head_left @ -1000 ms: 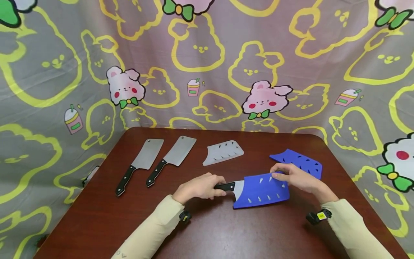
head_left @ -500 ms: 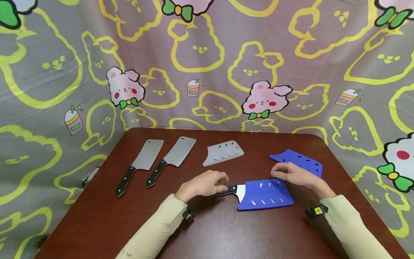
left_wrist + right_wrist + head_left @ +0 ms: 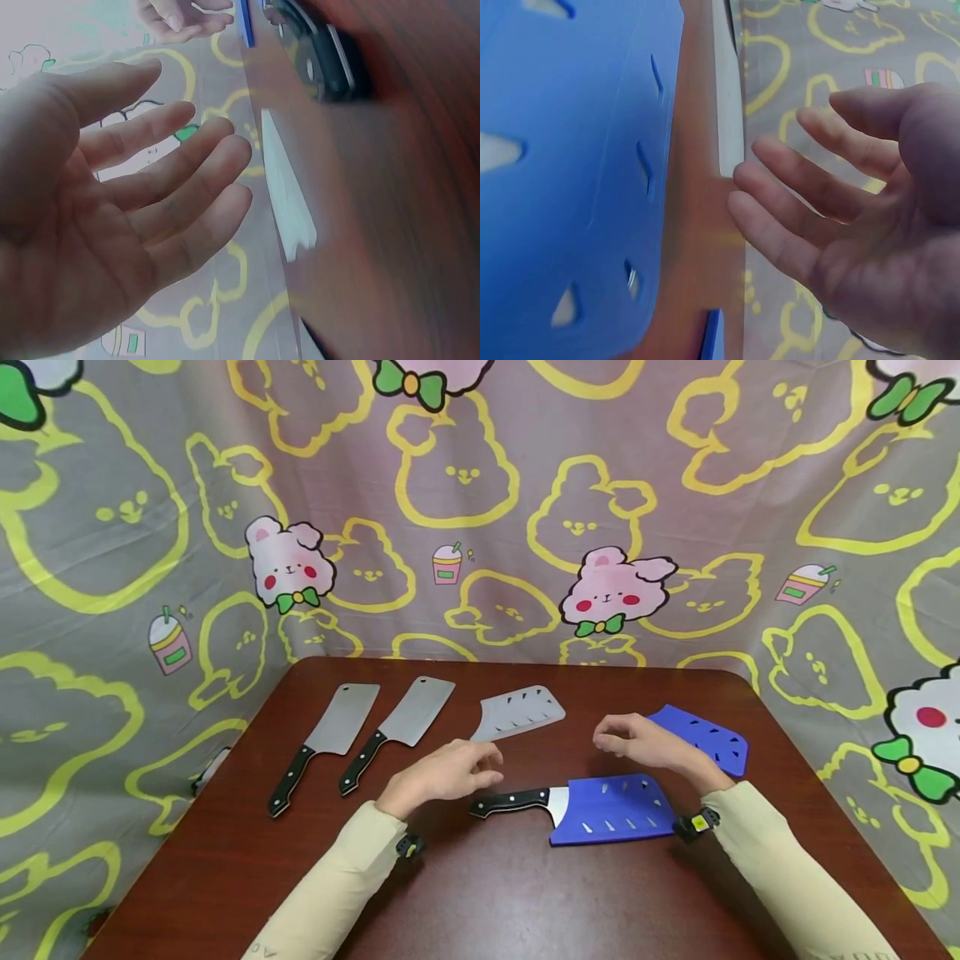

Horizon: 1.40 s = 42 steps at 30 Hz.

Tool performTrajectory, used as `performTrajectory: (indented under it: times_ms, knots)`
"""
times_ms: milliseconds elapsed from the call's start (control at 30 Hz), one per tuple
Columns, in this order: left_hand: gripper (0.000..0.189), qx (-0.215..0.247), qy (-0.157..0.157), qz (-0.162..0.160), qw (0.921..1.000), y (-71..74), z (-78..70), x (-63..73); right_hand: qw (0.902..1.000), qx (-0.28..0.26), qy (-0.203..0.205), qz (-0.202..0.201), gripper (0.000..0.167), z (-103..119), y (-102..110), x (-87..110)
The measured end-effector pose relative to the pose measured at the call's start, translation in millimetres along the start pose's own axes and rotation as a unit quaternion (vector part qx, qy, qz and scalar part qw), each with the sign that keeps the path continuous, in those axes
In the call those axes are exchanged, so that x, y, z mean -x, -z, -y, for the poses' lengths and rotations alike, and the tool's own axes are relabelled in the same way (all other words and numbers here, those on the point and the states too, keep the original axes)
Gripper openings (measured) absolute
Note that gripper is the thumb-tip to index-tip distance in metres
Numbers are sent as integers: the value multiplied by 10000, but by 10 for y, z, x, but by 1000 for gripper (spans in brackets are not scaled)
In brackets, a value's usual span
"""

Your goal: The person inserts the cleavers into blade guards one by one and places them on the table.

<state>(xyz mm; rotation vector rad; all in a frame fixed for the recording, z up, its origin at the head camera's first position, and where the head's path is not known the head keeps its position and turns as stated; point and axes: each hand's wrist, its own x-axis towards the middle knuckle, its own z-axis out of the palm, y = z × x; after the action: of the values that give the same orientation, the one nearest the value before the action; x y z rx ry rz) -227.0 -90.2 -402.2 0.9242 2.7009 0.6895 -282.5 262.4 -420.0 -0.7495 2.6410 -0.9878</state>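
Observation:
A cleaver with a black riveted handle (image 3: 513,802) lies on the table, its blade inside a slotted blue blade guard (image 3: 611,814). Only a strip of bare steel shows between handle and guard. My left hand (image 3: 442,772) is raised just left of the handle, holding nothing, fingers loosely bent. Beyond the guard hovers my right hand (image 3: 637,743), also holding nothing. In the left wrist view, the relaxed left hand (image 3: 142,195) is apart from the dark handle (image 3: 330,60). The right wrist view has the blue guard (image 3: 570,187) large beside the relaxed right hand (image 3: 855,202).
Two bare cleavers, one far left (image 3: 326,743) and one nearer (image 3: 401,727), lie side by side on the table (image 3: 480,893). A whitish blade guard (image 3: 521,712) lies at the back middle. Another blue guard (image 3: 701,739) sits behind my right hand. A patterned curtain (image 3: 480,527) borders the table.
The sheathed cleaver has been laid down on the table and released. My left hand has drawn back left off the handle; my right hand has left the guard and shifted left.

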Motion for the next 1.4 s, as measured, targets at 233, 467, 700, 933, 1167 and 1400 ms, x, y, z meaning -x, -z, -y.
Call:
performTrajectory:
  times_ms: [233, 467, 700, 933, 1167, 1400]
  knots:
    - [28, -19, 315, -228, 9992, 137, 193, 133, 9997, 172, 90, -179, 20, 100, -52, -218]
    - [25, -105, 743, -518, 9958, 333, 435, 283, 9967, 555, 254, -543, 22, 132, -117, -419]
    - [29, -223, 1034, -770, 9914, 484, 660, 390, 9961, 635, 185, -581, 30, 175, -179, -585]
    - [28, -356, 1201, -831, 9886, 523, 891, 386, 9940, 892, 343, -536, 35, 171, -248, -726]
    - [32, -454, 1490, -752, 9849, 498, 1054, 417, 9928, 1123, 330, -265, 43, 184, -323, -898]
    - [35, -632, 1803, -745, 9788, 486, 1141, 454, 9924, 1215, 98, 141, 51, 204, -369, -1040]
